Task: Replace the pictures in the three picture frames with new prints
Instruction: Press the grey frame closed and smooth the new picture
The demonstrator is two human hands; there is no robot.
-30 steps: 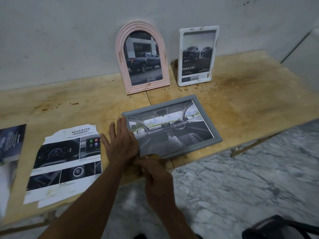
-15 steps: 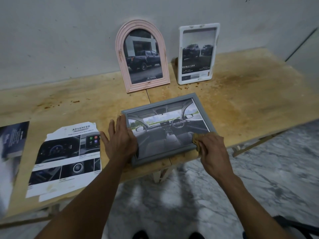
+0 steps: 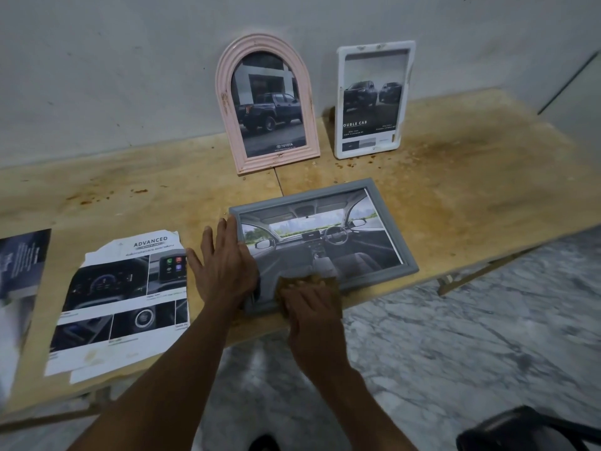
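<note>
Right hand [image 3: 312,307] back at gray frame's [image 3: 393,222] near-left edge, pinching brown cloth [image 3: 307,281]; left hand [image 3: 224,265] flat; three frames.

Under my left fingers [image 3: 224,236] lies a flat grey rectangular picture frame [image 3: 395,222] holding a grey car-interior print. Beneath my right fingers [image 3: 302,296] shows a tan-brown cloth [image 3: 325,279]. Beyond my fingertips stand a pale pink arched frame [image 3: 224,102] and a white rectangular frame [image 3: 340,102], both with dark truck prints. The wooden table [image 3: 471,190] is yellow-tan, blotched brown.
</note>
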